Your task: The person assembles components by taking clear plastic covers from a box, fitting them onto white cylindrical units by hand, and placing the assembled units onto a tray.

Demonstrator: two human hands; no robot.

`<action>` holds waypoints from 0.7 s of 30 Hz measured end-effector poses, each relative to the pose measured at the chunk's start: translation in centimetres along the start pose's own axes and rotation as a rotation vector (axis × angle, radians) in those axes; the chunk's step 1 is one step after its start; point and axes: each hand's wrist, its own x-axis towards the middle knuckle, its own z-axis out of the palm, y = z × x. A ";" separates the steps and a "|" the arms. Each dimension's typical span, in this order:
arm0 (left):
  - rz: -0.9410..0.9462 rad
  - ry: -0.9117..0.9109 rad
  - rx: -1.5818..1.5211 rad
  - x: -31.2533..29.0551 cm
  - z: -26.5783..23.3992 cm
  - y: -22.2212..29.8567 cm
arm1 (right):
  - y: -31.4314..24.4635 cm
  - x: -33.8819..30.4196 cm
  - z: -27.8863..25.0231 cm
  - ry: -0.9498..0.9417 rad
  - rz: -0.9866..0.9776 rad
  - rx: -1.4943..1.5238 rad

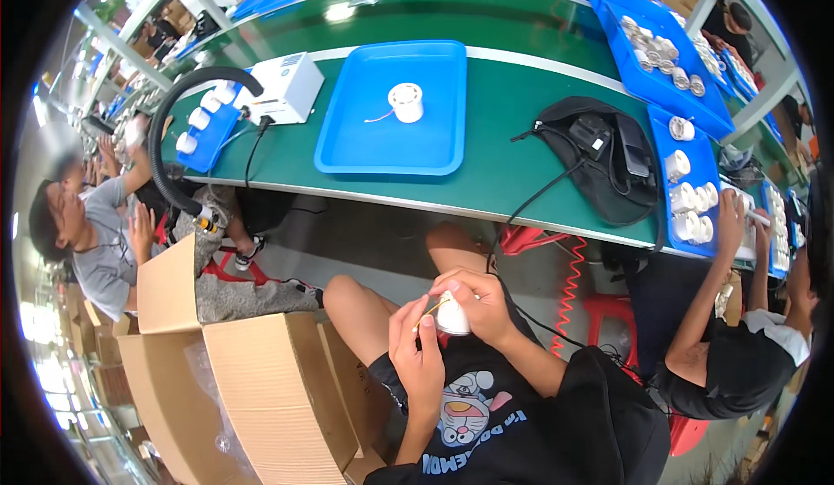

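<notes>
Above my lap, my right hand (pixel 483 306) grips a white cylindrical housing (pixel 453 318) with its fingers wrapped round the top and side. A thin yellowish wire (pixel 429 310) comes off the housing toward my left hand (pixel 417 350), whose thumb and fingers pinch it close to the housing. The far side of the housing is hidden by my fingers. On the green bench ahead, a blue tray (pixel 347 142) bears one similar white housing (pixel 406 102), upright, with a holed top and a thin reddish wire lying out to its left.
A white box-shaped machine (pixel 288 88) with a black flexible hose (pixel 156 137) stands left on the bench. A black bag (pixel 599 176) lies right, beside blue trays (pixel 708 176) of white parts. An open cardboard box (pixel 261 389) is at my left. Co-workers sit on both sides.
</notes>
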 end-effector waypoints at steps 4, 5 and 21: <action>0.168 0.015 0.089 -0.1 -0.5 -0.5 | 1.3 -0.7 -0.1 -0.042 0.143 0.101; 0.206 -0.011 0.069 -0.3 -0.5 -0.5 | 1.4 -0.8 0.1 -0.082 0.157 0.077; -0.004 -0.205 -0.169 -1.1 1.5 -2.5 | 0.6 0.3 0.3 0.064 0.240 0.364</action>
